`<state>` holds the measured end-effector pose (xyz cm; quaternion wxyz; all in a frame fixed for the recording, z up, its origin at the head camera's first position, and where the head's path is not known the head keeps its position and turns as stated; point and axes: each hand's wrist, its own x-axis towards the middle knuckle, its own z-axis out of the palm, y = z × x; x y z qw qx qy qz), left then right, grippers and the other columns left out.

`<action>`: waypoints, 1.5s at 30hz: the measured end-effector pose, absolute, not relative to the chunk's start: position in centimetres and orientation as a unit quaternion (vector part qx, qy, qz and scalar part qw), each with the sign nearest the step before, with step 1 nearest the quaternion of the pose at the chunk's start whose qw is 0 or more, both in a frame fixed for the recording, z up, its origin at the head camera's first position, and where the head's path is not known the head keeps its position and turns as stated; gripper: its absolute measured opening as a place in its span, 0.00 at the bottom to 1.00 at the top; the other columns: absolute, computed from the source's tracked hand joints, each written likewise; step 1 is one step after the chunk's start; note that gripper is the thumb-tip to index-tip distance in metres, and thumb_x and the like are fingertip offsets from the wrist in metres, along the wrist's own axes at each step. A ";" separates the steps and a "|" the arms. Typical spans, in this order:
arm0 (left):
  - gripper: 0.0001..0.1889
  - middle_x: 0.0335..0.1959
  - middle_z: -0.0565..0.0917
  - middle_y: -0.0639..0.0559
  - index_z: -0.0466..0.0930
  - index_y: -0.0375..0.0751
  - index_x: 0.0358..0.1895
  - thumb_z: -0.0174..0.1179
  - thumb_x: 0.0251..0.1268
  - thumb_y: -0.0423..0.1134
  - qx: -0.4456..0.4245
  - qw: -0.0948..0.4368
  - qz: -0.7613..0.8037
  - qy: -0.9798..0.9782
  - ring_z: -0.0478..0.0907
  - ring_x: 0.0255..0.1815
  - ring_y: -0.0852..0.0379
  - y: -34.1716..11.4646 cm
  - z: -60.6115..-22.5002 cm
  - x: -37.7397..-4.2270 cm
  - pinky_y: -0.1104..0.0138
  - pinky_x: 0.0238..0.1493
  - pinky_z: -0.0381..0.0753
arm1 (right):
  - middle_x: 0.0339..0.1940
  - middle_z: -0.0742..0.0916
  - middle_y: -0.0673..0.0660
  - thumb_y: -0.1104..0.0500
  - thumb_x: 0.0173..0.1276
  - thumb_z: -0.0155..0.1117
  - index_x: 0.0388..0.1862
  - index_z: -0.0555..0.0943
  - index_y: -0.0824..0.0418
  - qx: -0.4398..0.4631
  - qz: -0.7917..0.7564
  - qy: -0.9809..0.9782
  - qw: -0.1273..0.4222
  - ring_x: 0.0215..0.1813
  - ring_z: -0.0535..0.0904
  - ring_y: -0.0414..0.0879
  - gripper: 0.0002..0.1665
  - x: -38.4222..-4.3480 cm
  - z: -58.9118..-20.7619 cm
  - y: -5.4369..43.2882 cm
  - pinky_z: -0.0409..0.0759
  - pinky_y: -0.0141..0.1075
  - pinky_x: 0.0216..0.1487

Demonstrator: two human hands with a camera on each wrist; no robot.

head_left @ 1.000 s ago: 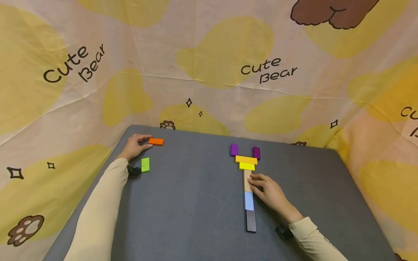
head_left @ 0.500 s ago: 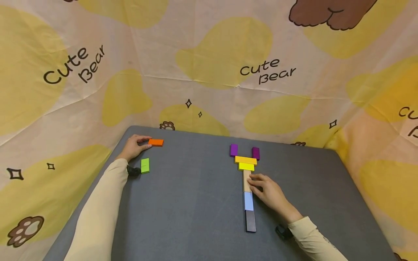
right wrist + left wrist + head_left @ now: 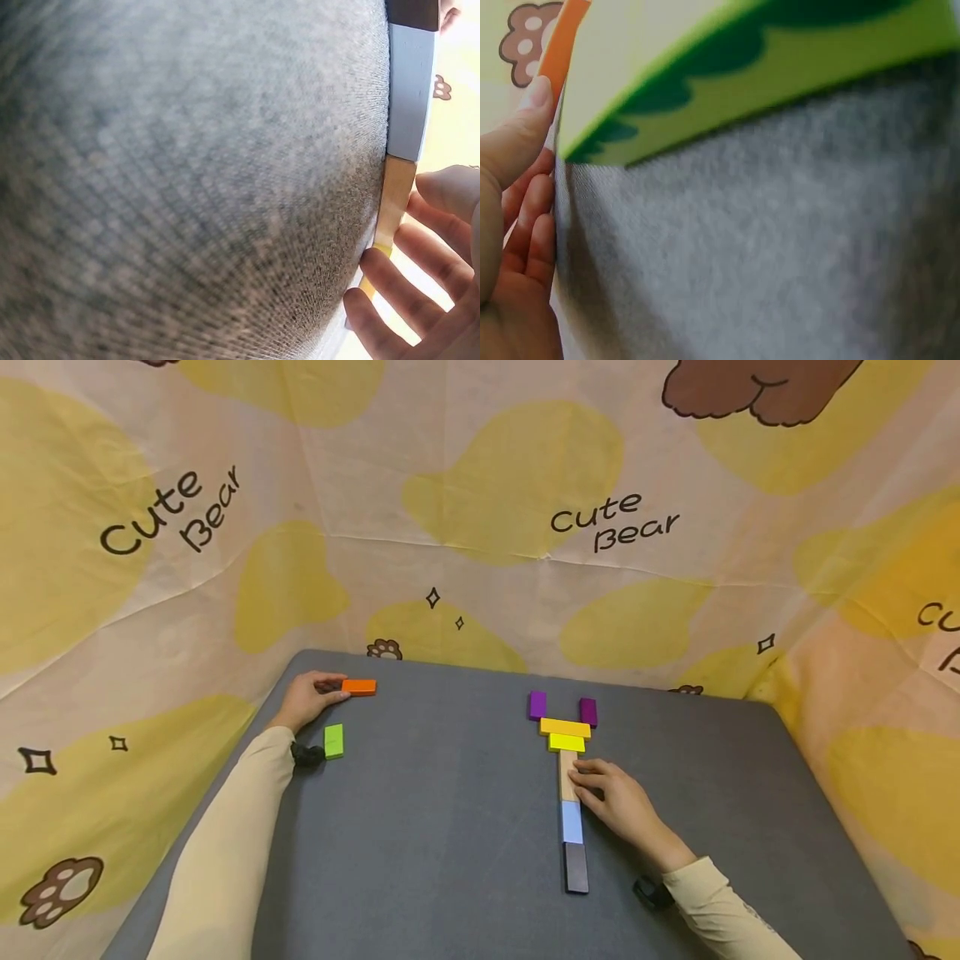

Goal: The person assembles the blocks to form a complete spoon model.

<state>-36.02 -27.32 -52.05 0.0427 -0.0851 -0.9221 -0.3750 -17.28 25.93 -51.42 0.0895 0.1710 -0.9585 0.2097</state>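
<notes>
In the head view my left hand (image 3: 303,700) is at the far left, thumb and index finger pinching the left end of an orange block (image 3: 359,687). Its thumb (image 3: 534,101) lies against that block in the left wrist view. A green block (image 3: 333,741) lies beside the left wrist; dark green scallops show on its side up close. My right hand (image 3: 615,797) touches the right edge of a plain wooden block (image 3: 567,775) with its fingertips. Below that block a light blue block (image 3: 572,822) and a dark grey block (image 3: 576,867) continue the column.
Above the wooden block lie a bright yellow block (image 3: 566,742) and a wider orange-yellow block (image 3: 566,727). Two purple blocks, one left (image 3: 537,705) and one right (image 3: 588,712), stand out beyond them. A patterned cloth (image 3: 487,527) rises behind the grey table (image 3: 450,827).
</notes>
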 end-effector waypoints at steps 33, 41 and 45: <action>0.19 0.43 0.89 0.47 0.87 0.44 0.52 0.72 0.58 0.44 -0.211 -0.015 -0.427 -0.879 0.85 0.41 0.54 -9.2 -51.1 -37.2 0.60 0.45 0.83 | 0.56 0.86 0.55 0.57 0.63 0.72 0.55 0.86 0.58 0.170 0.208 -0.959 0.092 0.58 0.82 0.53 0.21 -17.3 -51.4 26.2 0.81 0.51 0.57; 0.19 0.40 0.89 0.49 0.87 0.43 0.51 0.72 0.57 0.44 -0.250 -0.015 -0.439 -0.863 0.83 0.39 0.57 -2.7 -50.7 -36.3 0.65 0.43 0.83 | 0.56 0.86 0.55 0.56 0.63 0.71 0.55 0.86 0.58 0.169 0.211 -0.959 0.090 0.58 0.82 0.53 0.21 -17.3 -51.4 26.2 0.81 0.52 0.57; 0.19 0.40 0.89 0.50 0.87 0.44 0.51 0.72 0.57 0.45 -0.260 -0.008 -0.429 -0.865 0.83 0.39 0.59 -0.1 -50.6 -35.8 0.67 0.43 0.82 | 0.56 0.86 0.55 0.55 0.64 0.71 0.56 0.85 0.57 0.168 0.210 -0.960 0.081 0.58 0.81 0.53 0.21 -17.3 -51.3 26.2 0.80 0.52 0.58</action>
